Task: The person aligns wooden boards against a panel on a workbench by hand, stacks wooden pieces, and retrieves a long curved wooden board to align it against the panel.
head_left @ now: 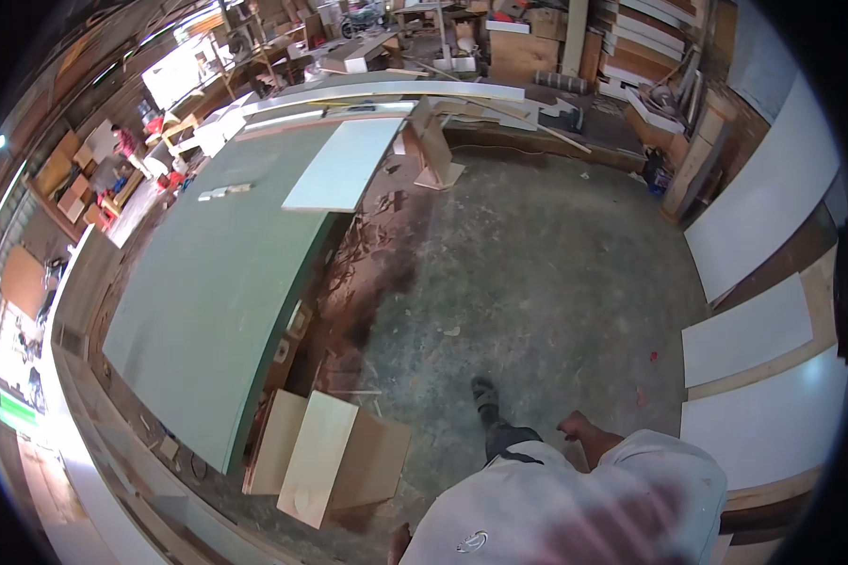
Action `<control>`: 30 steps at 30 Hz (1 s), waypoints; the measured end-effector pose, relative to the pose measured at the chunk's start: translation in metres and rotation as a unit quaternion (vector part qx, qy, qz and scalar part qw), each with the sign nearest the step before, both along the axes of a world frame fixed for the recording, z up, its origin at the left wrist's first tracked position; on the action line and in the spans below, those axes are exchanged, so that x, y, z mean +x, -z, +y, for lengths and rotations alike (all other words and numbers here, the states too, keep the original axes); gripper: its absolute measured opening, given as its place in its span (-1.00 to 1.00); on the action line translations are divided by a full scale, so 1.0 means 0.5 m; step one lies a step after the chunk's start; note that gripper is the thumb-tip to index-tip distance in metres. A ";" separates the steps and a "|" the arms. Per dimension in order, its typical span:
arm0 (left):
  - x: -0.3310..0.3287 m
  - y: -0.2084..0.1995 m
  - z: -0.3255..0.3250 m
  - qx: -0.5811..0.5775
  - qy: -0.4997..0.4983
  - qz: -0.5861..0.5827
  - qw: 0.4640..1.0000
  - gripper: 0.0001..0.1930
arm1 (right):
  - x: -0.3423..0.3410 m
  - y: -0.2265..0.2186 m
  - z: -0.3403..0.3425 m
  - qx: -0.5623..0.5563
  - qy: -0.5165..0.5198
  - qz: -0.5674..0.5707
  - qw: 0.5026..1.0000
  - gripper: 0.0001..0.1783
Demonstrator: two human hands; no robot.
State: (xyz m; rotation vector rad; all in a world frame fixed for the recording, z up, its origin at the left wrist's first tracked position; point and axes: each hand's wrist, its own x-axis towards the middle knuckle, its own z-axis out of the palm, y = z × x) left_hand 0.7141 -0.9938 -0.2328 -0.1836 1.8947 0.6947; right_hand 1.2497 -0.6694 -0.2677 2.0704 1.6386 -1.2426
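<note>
Near the bottom of the view, in front of my white shirt, my right hand (pixel 575 427) hangs over the concrete floor. Its fingers look loosely curled, and nothing shows in them. Only a dark sliver of my left hand (pixel 399 543) appears at the lower edge, its fingers hidden. Closest to it are upright light wooden panels (pixel 318 459) beside the green-topped worktable (pixel 207 311). On that table lie a white rectangular board (pixel 342 165), overhanging the right edge, and a small pale object (pixel 225 191) too small to name. Neither hand touches them.
White panels (pixel 768 395) lean along the right side. Grey concrete floor (pixel 537 273) stretches ahead of my foot (pixel 484 393). Reddish dust and shavings (pixel 363 250) lie beside the table. Long boards (pixel 386 91) and stacked timber stand at the back; a person (pixel 125 143) is far left.
</note>
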 end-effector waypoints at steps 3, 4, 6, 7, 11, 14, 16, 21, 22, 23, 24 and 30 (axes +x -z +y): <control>0.032 0.017 0.106 0.000 0.182 0.063 0.981 -0.57 | -0.029 0.020 0.128 -0.085 0.122 0.065 0.987 -0.79; 0.038 0.027 0.157 0.009 0.252 0.097 0.963 -0.58 | -0.029 0.019 0.177 -0.084 0.131 0.089 0.984 -0.79; 0.049 0.042 0.273 0.031 0.383 0.174 0.907 -0.59 | -0.005 0.013 0.284 -0.084 0.093 0.096 0.987 -0.75; 0.050 0.044 0.340 0.053 0.439 0.211 0.872 -0.60 | 0.016 0.011 0.353 -0.075 0.101 0.102 0.987 -0.75; 0.052 0.053 0.622 0.154 0.592 0.357 0.706 -0.62 | 0.134 0.032 0.606 0.036 -0.388 -0.039 0.920 -0.66; 0.065 0.054 0.901 0.145 0.547 0.243 0.788 -0.60 | 0.209 0.027 0.758 -0.027 -0.294 -0.033 0.955 -0.62; 0.081 0.031 1.089 0.169 0.595 0.215 0.756 -0.60 | 0.226 0.006 0.822 0.036 0.385 0.210 0.898 -0.60; 0.191 -0.056 1.407 0.174 0.256 0.006 0.951 -0.53 | 0.193 -0.087 0.962 0.001 0.448 0.433 0.782 -0.49; 0.199 -0.069 1.452 0.171 0.267 -0.009 0.948 -0.53 | 0.175 -0.104 0.980 0.032 0.461 0.419 0.781 -0.44; 0.206 -0.075 1.495 0.160 0.280 -0.018 0.946 -0.52 | 0.162 -0.122 1.003 0.031 0.462 0.433 0.774 -0.44; 0.210 -0.077 1.534 0.169 0.283 -0.027 0.944 -0.52 | 0.151 -0.138 1.030 0.030 0.477 0.437 0.762 -0.43; 0.174 -0.034 1.754 0.128 0.276 -0.069 0.950 -0.52 | 0.134 -0.210 1.254 0.069 0.488 0.459 0.740 -0.43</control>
